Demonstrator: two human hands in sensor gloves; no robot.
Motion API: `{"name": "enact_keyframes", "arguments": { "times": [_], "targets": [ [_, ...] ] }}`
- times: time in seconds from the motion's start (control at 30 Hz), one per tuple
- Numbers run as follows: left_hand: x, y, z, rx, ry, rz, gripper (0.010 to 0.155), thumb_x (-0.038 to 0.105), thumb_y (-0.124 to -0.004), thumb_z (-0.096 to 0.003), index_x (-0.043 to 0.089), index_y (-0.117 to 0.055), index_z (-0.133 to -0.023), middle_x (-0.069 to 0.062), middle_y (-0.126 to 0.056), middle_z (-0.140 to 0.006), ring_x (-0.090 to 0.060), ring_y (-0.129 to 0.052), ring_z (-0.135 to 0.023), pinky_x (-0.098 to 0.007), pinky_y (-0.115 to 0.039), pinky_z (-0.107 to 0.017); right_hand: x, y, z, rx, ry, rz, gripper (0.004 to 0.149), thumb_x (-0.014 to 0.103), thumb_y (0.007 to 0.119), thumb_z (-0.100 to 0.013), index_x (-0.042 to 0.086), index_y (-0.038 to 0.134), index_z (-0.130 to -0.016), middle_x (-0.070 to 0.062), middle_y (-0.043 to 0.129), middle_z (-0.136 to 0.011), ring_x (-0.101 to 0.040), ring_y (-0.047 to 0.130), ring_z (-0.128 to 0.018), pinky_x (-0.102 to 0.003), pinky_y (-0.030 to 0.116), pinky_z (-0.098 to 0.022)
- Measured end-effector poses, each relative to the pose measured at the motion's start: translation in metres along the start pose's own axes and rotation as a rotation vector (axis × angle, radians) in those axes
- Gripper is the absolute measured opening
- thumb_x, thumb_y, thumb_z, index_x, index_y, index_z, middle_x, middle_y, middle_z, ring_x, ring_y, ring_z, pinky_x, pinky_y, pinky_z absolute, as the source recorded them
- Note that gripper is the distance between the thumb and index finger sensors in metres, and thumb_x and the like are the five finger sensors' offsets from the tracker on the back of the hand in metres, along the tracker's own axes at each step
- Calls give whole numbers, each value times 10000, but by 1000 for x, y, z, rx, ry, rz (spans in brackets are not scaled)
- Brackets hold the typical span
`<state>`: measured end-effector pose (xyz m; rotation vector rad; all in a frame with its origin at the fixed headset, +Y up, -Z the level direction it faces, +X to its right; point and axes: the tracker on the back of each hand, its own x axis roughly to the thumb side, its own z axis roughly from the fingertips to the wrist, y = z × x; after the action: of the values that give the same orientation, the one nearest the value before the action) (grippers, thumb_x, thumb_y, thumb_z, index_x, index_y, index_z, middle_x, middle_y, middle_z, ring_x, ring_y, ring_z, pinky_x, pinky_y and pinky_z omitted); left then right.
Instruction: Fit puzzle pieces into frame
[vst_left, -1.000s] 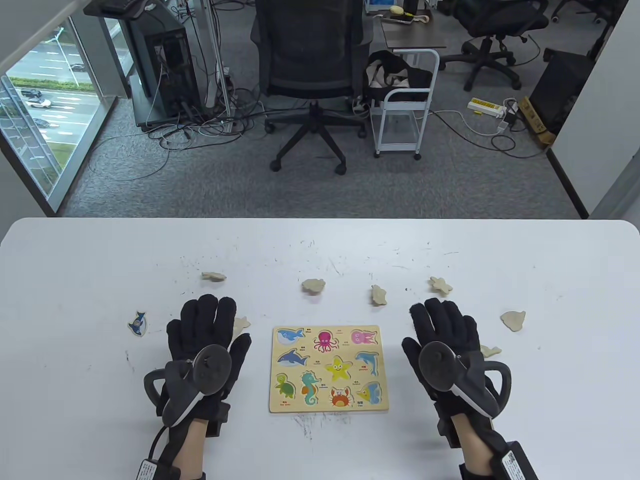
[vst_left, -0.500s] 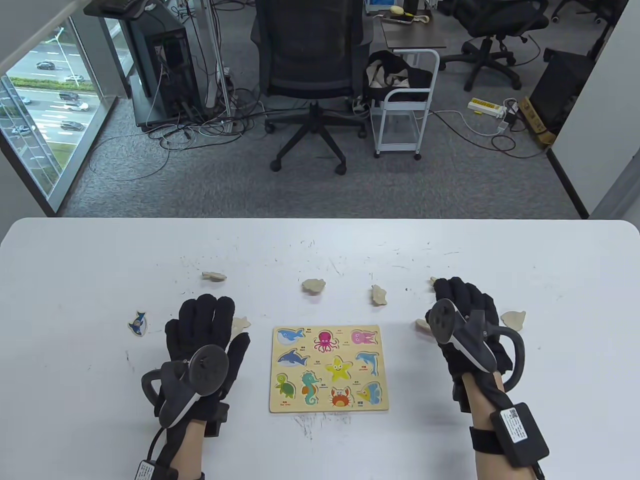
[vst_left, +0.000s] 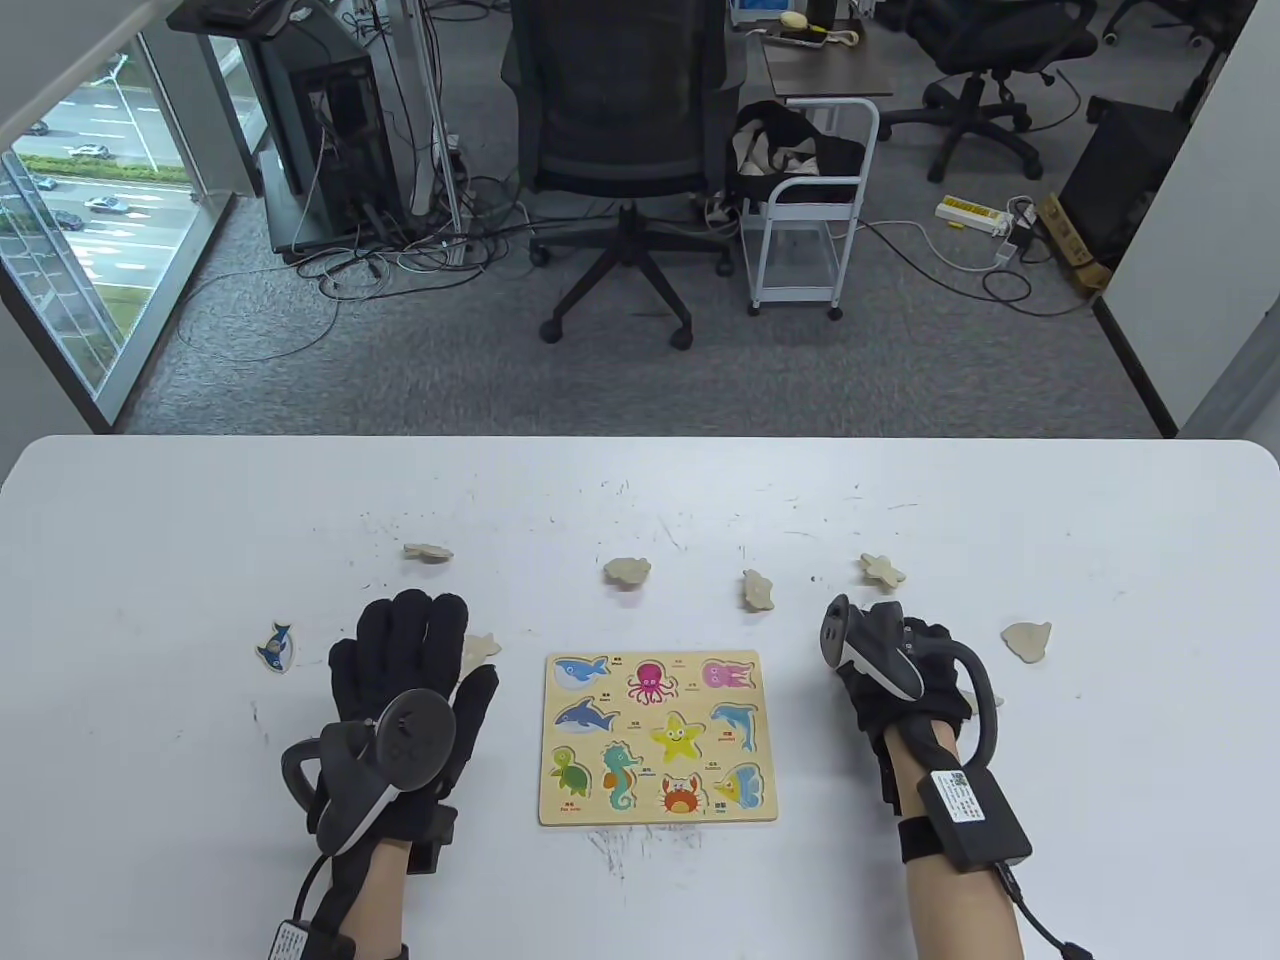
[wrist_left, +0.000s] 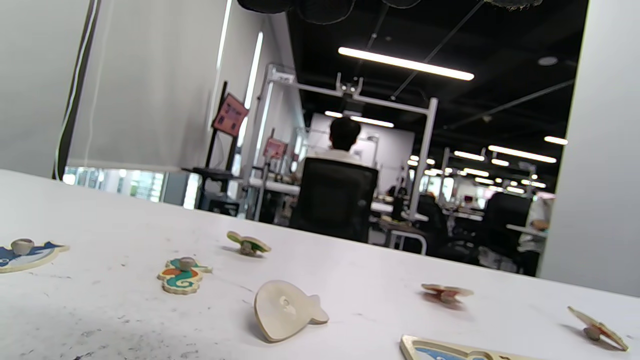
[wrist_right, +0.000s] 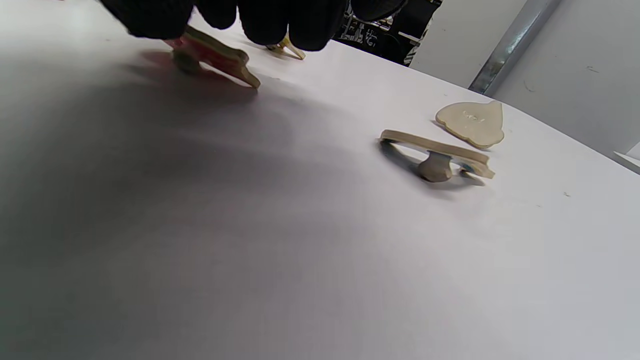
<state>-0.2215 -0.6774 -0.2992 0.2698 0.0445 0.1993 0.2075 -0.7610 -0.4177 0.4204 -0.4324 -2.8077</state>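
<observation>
Puzzle frame (vst_left: 660, 738) is laid flat on the table (vst_left: 150, 560) between the 2 hands, its 9 recesses unfilled. Loose pieces are scattered in an arc beyond and beside it, most lying face down. The left hand (vst_left: 410, 690) is rested flat with fingers spread, holding nothing. The right hand (vst_left: 895, 665) is curled over a face-down reddish piece (wrist_right: 215, 52), fingertips (wrist_right: 265, 22) touching it; a firm grip cannot be confirmed. That piece lies just right of the frame, so the right hand is judged nearer, and a leftward carry with a flip is called for.
</observation>
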Motion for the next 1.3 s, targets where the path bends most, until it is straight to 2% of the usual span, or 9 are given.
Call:
{"name": "enact_keyframes", "arguments": {
  "times": [0.2,0.57,0.8,0.97,1.07,1.13,1.3],
  "targets": [
    [-1,1,0,-1,5,6,749,692,-560,-495,433,-359,-1169,11,-426,-1298,-329,-407,-1208,-633,-417,-855,7,6,-4,11,0,28,530,546,772,-461,425,659,-964,152,756,-1035,-145,780,-996,-449,578,-818],
    [1,-1,0,-10,-1,-5,748,692,-560,-495,431,-366,-1169,11,-442,-1294,-327,-417,-1207,-628,-420,-856,16,10,-3,-52,45,84,473,486,809,-464,437,705,-923,163,823,-968,-130,823,-961,-462,597,-805],
    [1,-1,-1,-11,-6,-1,746,692,-560,-495,432,-370,-1168,14,-455,-1292,-325,-430,-1206,-622,-437,-859,15,3,0,-75,67,95,442,460,769,-488,449,710,-925,170,838,-968,-136,814,-971,-466,590,-803],
    [3,0,0,-5,-10,17,741,690,-561,-497,424,-387,-1167,17,-485,-1284,-323,-475,-1196,-593,-494,-861,13,-20,20,-154,26,103,449,446,758,-492,432,707,-937,155,840,-972,-149,824,-963,-470,605,-792],
    [7,3,1,-1,-23,64,733,688,-562,-500,416,-413,-1164,-1,-536,-1269,-321,-547,-1175,-549,-551,-857,11,-38,41,-215,-25,74,453,443,757,-490,408,718,-940,134,861,-955,-154,853,-936,-474,633,-772],
    [11,4,2,-3,-37,116,727,686,-567,-500,410,-439,-1161,3,-581,-1254,-318,-598,-1159,-529,-582,-852,10,-49,56,-256,-67,28,454,440,757,-489,393,727,-939,124,875,-943,-160,871,-917,-475,647,-761],
    [25,4,4,-42,-91,257,722,687,-582,-501,391,-485,-1152,3,-681,-1210,-306,-720,-1107,-484,-656,-832,10,-68,103,-265,-268,-224,455,431,757,-488,372,741,-938,111,897,-921,-167,893,-891,-479,666,-745]
  ]
}}
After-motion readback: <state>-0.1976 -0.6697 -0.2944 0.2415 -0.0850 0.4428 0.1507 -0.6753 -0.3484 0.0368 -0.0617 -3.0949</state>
